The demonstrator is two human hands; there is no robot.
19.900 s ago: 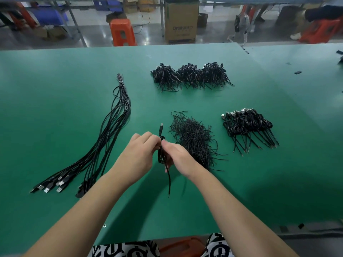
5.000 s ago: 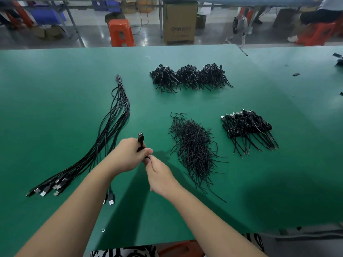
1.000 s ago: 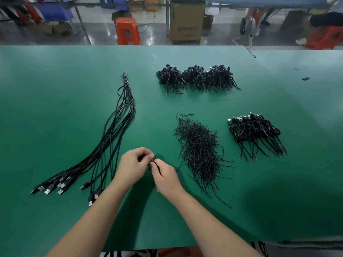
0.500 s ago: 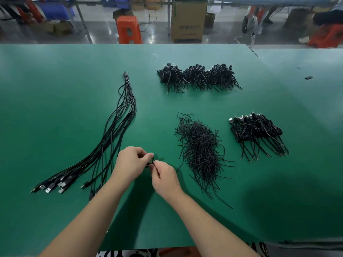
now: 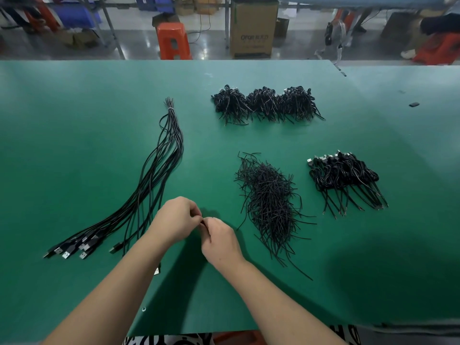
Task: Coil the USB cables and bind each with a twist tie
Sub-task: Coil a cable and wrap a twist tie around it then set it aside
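Note:
My left hand [image 5: 175, 220] and my right hand [image 5: 219, 239] meet fingertip to fingertip low over the green table [image 5: 74, 145]. The left hand's fingers curl round a coiled USB cable, which they almost fully hide. My right hand pinches a twist tie at the same spot; only a dark sliver shows. Left of the hands, several uncoiled black USB cables [image 5: 154, 185] lie in a long fan with their plugs toward me. A loose pile of black twist ties [image 5: 268, 195] lies just right of the hands.
Bound coiled cables [image 5: 346, 178] lie in a row at the right. Three bigger heaps of bound cables [image 5: 263, 103] sit farther back. One USB plug [image 5: 157, 270] peeks out beside my left forearm. A small black piece [image 5: 414, 104] lies far right.
Within the last second the hands stayed in place and drew closer together. The dark tie end that stuck up between the fingers is now hidden.

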